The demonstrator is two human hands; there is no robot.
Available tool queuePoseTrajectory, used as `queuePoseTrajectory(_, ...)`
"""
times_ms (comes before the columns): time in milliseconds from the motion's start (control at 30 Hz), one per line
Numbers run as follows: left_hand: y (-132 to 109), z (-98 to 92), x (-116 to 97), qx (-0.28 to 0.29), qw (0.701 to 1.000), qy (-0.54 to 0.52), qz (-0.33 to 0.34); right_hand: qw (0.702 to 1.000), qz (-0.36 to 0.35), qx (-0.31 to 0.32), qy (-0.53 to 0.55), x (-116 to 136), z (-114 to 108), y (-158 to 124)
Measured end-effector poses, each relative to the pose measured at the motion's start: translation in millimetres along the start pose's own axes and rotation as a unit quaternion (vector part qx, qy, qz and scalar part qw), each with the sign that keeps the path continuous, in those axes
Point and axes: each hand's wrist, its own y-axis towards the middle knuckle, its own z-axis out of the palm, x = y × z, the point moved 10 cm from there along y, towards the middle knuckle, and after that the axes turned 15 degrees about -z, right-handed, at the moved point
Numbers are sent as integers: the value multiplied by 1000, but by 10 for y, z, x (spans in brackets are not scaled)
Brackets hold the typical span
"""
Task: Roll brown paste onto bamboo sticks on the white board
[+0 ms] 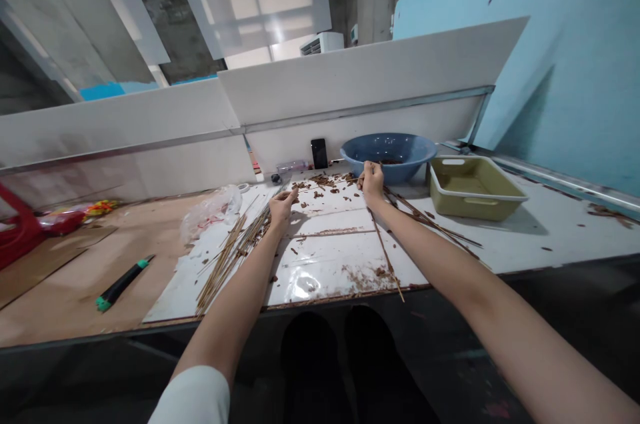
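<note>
My left hand (283, 207) is closed in a pinch over the white board, beside a bundle of thin brown sticks (227, 264). What its fingertips hold, if anything, is too small to make out. Curled fingers close my right hand (373, 183) in front of the blue basin (390, 144); something thin may be in its grip, but I cannot make it out. Between the hands lie scattered brown flakes (320, 194). One long thin stick (384, 247) stretches from below my right hand to the board's front edge. More dark sticks (435, 224) lie under my right forearm.
An olive-green bin (475, 187) stands right of the basin. Behind are a black phone (319, 153) propped upright and a clear bottle (293, 166) on its side. To the left lie a crumpled plastic bag (213, 211) and a green-and-black utility knife (124, 283). A white partition (370, 71) borders the back.
</note>
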Motion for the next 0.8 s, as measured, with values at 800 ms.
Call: queuePoseTrajectory(800, -295, 355, -144, 96, 986, 120, 57, 999, 7, -17, -37, 144, 276, -240)
